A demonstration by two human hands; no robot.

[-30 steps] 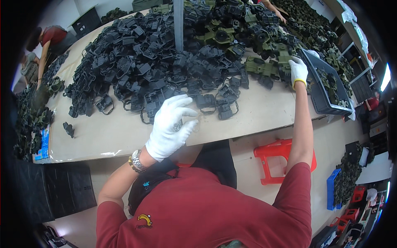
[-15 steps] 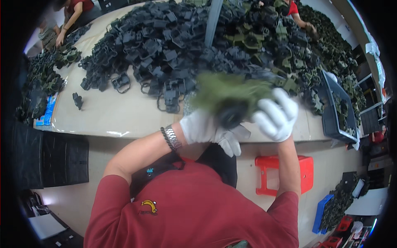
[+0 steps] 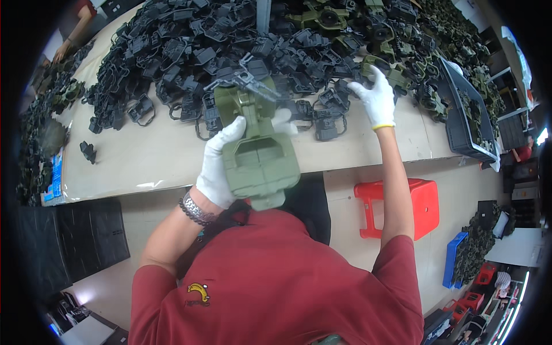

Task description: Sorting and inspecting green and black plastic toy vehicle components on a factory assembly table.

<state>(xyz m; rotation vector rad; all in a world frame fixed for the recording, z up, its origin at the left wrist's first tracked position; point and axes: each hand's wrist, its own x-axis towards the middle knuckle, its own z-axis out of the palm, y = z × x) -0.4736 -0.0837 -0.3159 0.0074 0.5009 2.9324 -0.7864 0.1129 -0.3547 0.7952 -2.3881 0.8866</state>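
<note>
My left hand [image 3: 215,171], in a white glove, is wrapped round an olive-green plastic toy vehicle body [image 3: 261,164] above the table's near edge. The fingers come out past its far side. A dark grey part with thin arms [image 3: 248,80] shows at the piece's far end; whether it is fixed there I cannot tell. My right hand [image 3: 376,103], gloved in white, is empty with thumb and fingers apart. It hovers at the near side of the green plastic parts [image 3: 388,73] in the heap.
Dark grey plastic parts [image 3: 190,52] form a big heap on the table [image 3: 144,167]. A grey post [image 3: 263,16] stands in it. At right is a dark crate [image 3: 468,129] of parts. A red stool [image 3: 422,210] stands below the table edge. Another person's arm [image 3: 77,29] reaches in far left.
The green vehicle body has moved left and turned, now in my left hand alone. My right hand has left it and moved up towards the heap, opening its fingers.
</note>
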